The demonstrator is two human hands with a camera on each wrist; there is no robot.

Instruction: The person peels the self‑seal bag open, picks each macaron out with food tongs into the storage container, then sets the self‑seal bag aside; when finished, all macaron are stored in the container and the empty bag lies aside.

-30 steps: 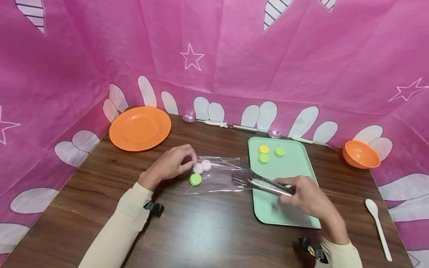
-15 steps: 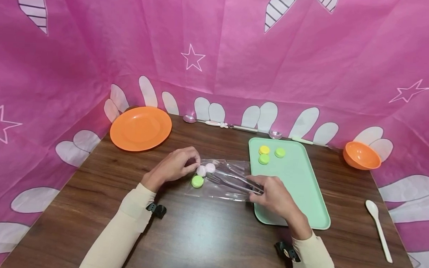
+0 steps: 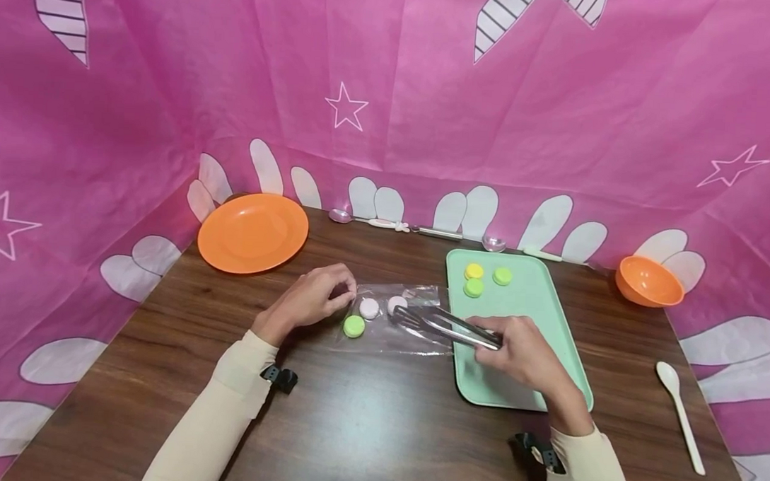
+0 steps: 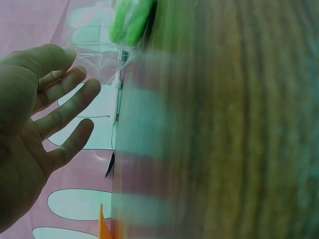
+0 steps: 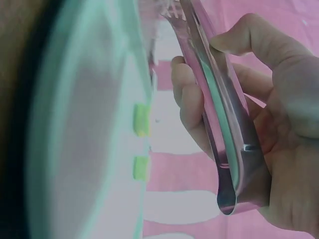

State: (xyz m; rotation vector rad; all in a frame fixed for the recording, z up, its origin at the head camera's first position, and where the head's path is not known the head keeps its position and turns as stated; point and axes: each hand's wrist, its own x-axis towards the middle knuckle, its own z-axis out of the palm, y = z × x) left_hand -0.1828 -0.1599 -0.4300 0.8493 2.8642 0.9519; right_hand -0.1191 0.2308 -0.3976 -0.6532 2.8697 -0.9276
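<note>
My left hand (image 3: 319,295) pinches the closed end of a clear plastic bag (image 3: 419,344) lying on the table. Inside the bag, near that hand, are a pale pink macaron (image 3: 369,308) and a green macaron (image 3: 354,326). My right hand (image 3: 515,348) grips metal tongs (image 3: 461,335), whose tips reach into the bag and hold a second pale pink macaron (image 3: 396,304). In the right wrist view, thumb and fingers lie on either side of the tongs (image 5: 224,99). The bag's right end meets a mint green tray (image 3: 526,302).
On the tray sit a yellow macaron (image 3: 474,271) and two green macarons (image 3: 502,276). An orange plate (image 3: 254,232) stands back left, an orange bowl (image 3: 649,281) back right. A white spoon (image 3: 681,417) lies at the right; several utensils (image 3: 385,223) line the back edge.
The tongs have gone left into the bag, then drawn back right with one pale pink macaron. The two pale pink macarons are now apart. My left hand has barely moved.
</note>
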